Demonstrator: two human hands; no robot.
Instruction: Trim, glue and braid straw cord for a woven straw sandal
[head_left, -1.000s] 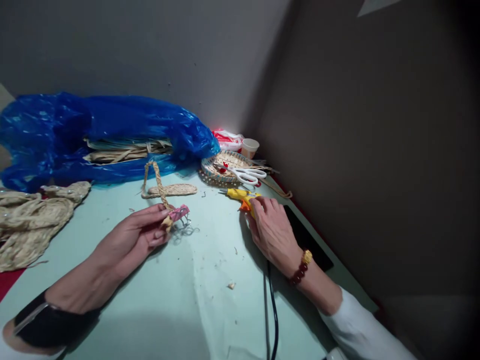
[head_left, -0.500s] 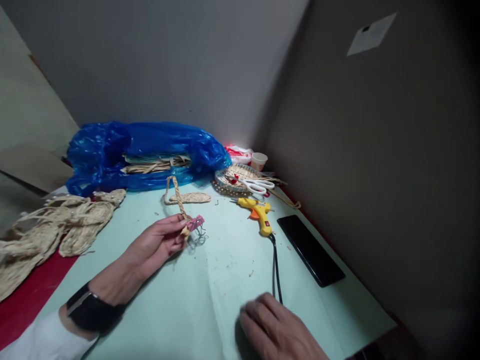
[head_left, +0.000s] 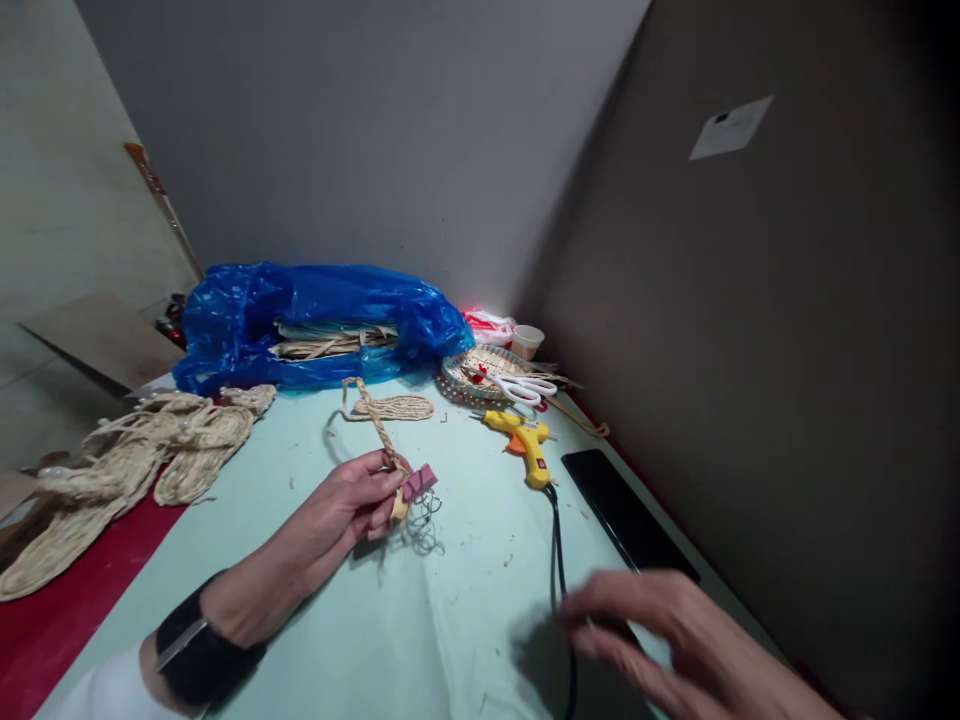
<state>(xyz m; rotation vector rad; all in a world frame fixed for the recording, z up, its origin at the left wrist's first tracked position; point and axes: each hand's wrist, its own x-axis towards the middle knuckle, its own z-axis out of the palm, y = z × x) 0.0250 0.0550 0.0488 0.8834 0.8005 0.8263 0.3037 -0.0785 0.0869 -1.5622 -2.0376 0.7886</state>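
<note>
Table (head_left: 337,640): covered in pale green, running from the near edge to the far wall.
Blue bag (head_left: 247,310): lay at the far left, with straw strips inside.
Straw weavings (head_left: 135,460): heaped at the left edge, partly on red cloth.
Right hand (head_left: 675,640): near right and blurred, fingers loosely spread and nothing seen in it, just above the black cable (head_left: 559,540).
Left hand (head_left: 352,505): near the centre, fingertips pinched on the near end of the braid.
Phone (head_left: 626,510): dark, flat on the right side.
Braid (head_left: 375,425): ran from the left hand to the far centre.
Glue gun (head_left: 525,445): yellow, lying left of the phone.
Scissors (head_left: 525,387): white-handled, beyond the glue gun.
Pink clip (head_left: 418,483): clamped on the braid's near end, touching the left fingertips.
</note>
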